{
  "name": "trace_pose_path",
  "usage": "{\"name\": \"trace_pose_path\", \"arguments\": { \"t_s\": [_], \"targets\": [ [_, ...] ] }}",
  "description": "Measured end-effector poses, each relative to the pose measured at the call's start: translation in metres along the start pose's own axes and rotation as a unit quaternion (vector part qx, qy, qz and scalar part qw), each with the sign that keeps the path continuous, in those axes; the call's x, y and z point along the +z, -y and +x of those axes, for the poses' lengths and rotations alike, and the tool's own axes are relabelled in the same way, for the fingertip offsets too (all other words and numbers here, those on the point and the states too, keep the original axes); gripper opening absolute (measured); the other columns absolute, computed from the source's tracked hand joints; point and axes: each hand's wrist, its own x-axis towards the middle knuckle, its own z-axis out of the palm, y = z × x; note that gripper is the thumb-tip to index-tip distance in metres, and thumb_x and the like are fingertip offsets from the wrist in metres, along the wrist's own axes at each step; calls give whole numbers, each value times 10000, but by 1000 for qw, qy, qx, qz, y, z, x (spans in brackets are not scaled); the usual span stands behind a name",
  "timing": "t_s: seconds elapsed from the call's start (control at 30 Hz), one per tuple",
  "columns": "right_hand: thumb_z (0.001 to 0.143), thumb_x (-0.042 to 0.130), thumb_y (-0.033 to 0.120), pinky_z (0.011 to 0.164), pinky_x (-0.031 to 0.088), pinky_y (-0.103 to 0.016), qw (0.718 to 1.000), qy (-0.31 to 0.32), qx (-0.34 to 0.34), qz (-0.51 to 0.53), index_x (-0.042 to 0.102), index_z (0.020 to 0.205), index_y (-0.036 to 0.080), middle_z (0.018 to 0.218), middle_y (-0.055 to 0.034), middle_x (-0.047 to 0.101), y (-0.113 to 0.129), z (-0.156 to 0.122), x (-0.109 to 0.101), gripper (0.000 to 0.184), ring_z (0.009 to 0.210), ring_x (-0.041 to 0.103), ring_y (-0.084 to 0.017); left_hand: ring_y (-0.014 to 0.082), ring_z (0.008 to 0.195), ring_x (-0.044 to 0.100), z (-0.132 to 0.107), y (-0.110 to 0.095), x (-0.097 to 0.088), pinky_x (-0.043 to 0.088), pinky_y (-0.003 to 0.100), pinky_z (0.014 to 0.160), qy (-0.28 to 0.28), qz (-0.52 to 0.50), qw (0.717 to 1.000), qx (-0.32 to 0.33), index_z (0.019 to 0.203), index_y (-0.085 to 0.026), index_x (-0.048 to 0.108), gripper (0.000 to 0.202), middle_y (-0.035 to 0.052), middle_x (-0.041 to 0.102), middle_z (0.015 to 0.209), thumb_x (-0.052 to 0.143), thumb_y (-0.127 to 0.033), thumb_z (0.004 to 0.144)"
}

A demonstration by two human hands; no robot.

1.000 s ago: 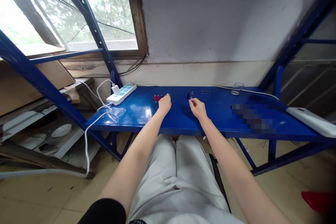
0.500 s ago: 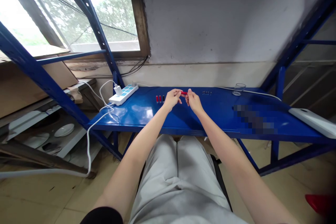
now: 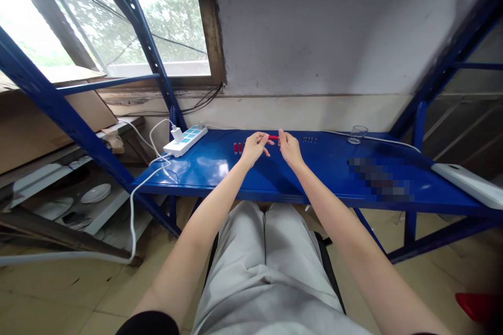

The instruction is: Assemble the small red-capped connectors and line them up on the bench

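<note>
My left hand (image 3: 253, 147) and my right hand (image 3: 290, 147) meet above the middle of the blue metal shelf (image 3: 220, 167). Between their fingertips they pinch a small red piece (image 3: 273, 137), one hand on each end. A short row of small red and dark pieces (image 3: 238, 147) lies on the shelf just left of my left hand. A row of tiny dark parts (image 3: 309, 139) lies just right of my right hand.
A white power strip (image 3: 184, 140) with a plugged charger and white cable sits at the shelf's back left. A clear glass (image 3: 357, 134) stands at the back right, a white flat object (image 3: 467, 184) at the right edge. Blue rack posts flank the shelf.
A second ago both hands were down on the shelf, apart. They have risen and come together, now holding the small red piece between them.
</note>
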Motion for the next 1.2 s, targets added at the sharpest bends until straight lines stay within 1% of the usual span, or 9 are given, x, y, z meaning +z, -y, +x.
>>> {"name": "trace_pose_path", "arguments": {
  "t_s": [0.1,0.3,0.43,0.6,0.77,0.83,0.9,1.03,1.2],
  "targets": [
    [823,280,643,551,388,-262,999,-34,26,32,459,646,204,556,-16,502,5,-2,-2,506,532,486,-137,51,385,530,1,2,-1,350,165,401,-17,2,1000,4,866,-128,510,256,60,664,775,466,-379,849],
    [769,479,579,478,374,-234,990,35,18,134,452,755,205,606,20,515,4,-4,-7,376,468,441,-88,44,378,507,2,3,-4,347,162,400,-51,12,999,15,839,-127,514,289,46,652,715,454,-410,849],
    [724,567,525,461,397,-239,984,77,20,161,470,801,199,681,3,566,-3,-2,-9,348,462,465,-83,39,377,493,2,5,-6,337,157,393,-62,19,998,18,816,-129,521,309,38,645,693,470,-433,835],
    [748,561,444,514,432,-274,992,98,-11,83,564,896,190,744,-33,607,-10,0,-14,294,507,505,-110,33,371,466,2,6,-7,341,164,396,-88,26,995,34,776,-134,531,327,27,636,668,508,-458,801],
    [736,583,378,632,443,-314,996,65,-55,-21,631,763,181,790,-59,597,-18,2,-20,205,604,516,-134,35,371,447,2,8,-13,351,172,397,-140,36,988,49,751,-140,528,339,10,621,623,546,-478,766],
    [733,582,383,651,443,-316,998,37,-52,-7,640,758,177,799,-60,587,-18,2,-20,215,629,514,-135,36,370,445,2,9,-14,351,173,394,-133,37,989,46,743,-137,533,333,8,617,609,567,-469,753],
    [736,574,397,649,443,-312,998,39,-35,30,641,788,175,778,-55,595,-15,2,-19,238,638,520,-138,38,366,448,1,10,-13,353,175,393,-107,32,993,45,729,-133,539,321,9,613,595,589,-449,742],
    [738,564,419,631,442,-298,989,111,-8,101,619,816,172,762,-52,639,-3,-1,-14,265,650,548,-144,41,353,452,0,14,-7,352,179,390,-55,10,997,47,721,-128,542,296,3,604,567,608,-417,733],
    [740,547,435,546,392,-261,983,166,-18,80,614,791,165,718,-36,642,0,-2,-13,283,537,482,-107,38,353,449,2,21,-4,352,175,387,-23,6,998,49,741,-123,557,295,-10,582,549,612,-413,730]
  ]
}}
